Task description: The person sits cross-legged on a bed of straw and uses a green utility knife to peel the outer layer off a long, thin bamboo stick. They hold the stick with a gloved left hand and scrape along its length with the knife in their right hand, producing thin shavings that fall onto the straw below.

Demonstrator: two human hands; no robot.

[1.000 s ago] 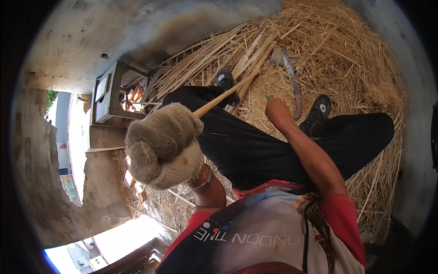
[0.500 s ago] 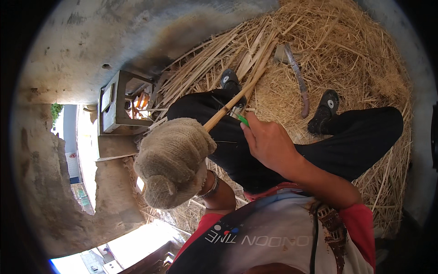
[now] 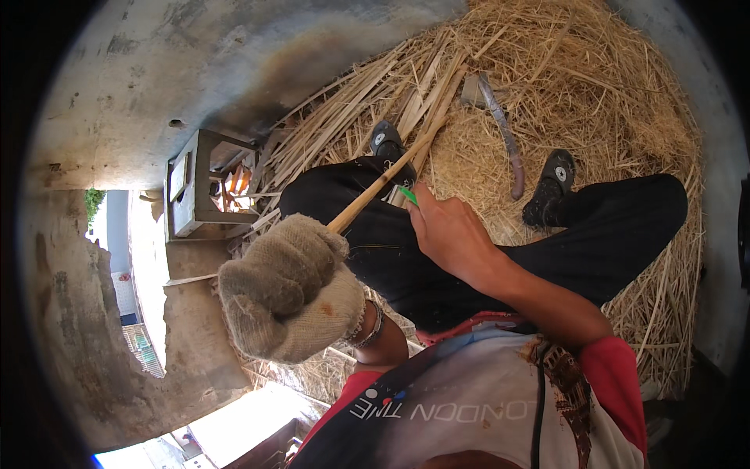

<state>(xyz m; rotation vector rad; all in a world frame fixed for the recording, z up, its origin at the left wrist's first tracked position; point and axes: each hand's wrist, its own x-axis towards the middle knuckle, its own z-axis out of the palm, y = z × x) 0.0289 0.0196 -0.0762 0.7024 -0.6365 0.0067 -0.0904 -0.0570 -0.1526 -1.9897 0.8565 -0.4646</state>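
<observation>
Where the fisheye rim darkens, the outer edges of the head view are lost, and straight lines near it are bent. Much is masked by the left hand (image 3: 291, 295), which is covered by a knitted work glove and held close to the lens; its fingers are clenched around the near end of a bamboo strip (image 3: 388, 177), and that end is swallowed by the glove. The strip is seen to run up and to the right from the fist, across the black trousers (image 3: 469, 227), toward a bundle of split bamboo (image 3: 375, 117) lying on the straw (image 3: 609, 102). The right hand (image 3: 449, 234) is bare and is laid against the strip just beyond the glove. A small green-handled tool (image 3: 409, 195) is pinched at its fingertips; the blade cannot be made out, and whether the fingers also close on the strip cannot be told. A curved sickle (image 3: 504, 137) is noted on the straw between the two shoes, apart from both hands. A small metal-framed box (image 3: 205, 187) stands by the wall at left, its contents unclear.
</observation>
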